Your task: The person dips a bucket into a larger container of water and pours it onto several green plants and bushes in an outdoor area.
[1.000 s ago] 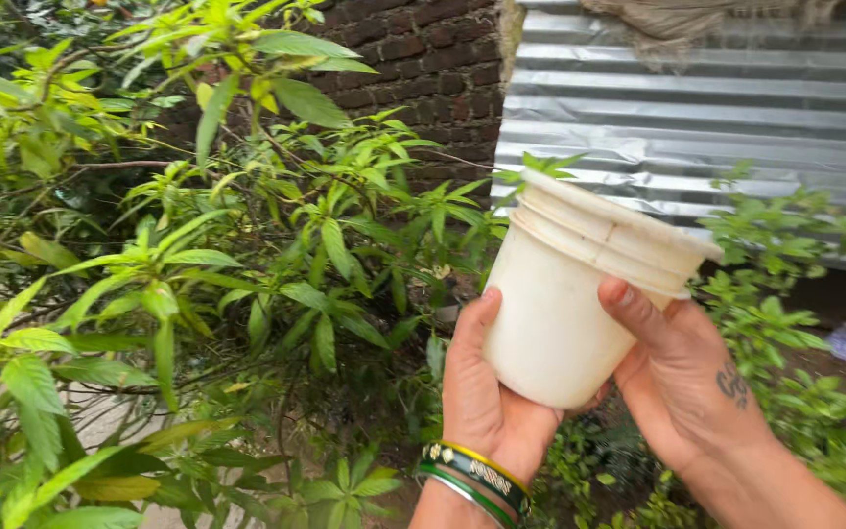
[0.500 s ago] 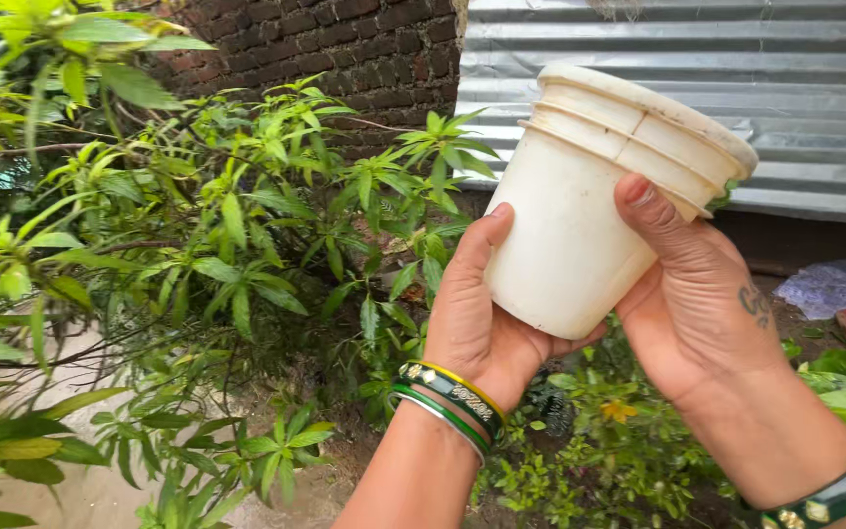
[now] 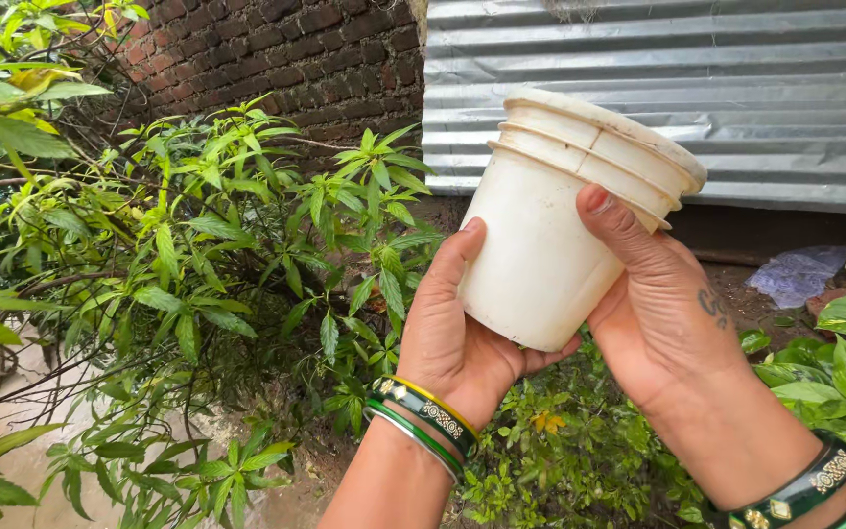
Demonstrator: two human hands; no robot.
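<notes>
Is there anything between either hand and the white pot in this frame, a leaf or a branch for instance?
Nothing visible. The left hand cups the base and side of the white pot, and the right hand presses its other side, thumb just under the rim. Both touch it directly. The leafy shrub stands to the left, clear of the pot.

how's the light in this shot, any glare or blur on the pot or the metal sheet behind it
Head view: soft, even daylight, no hard shadows. The white ribbed plastic pot, held by the left hand and right hand, is sharp. The corrugated metal sheet shows a mild sheen, not blown out. Leafy shrub crisp.
</notes>
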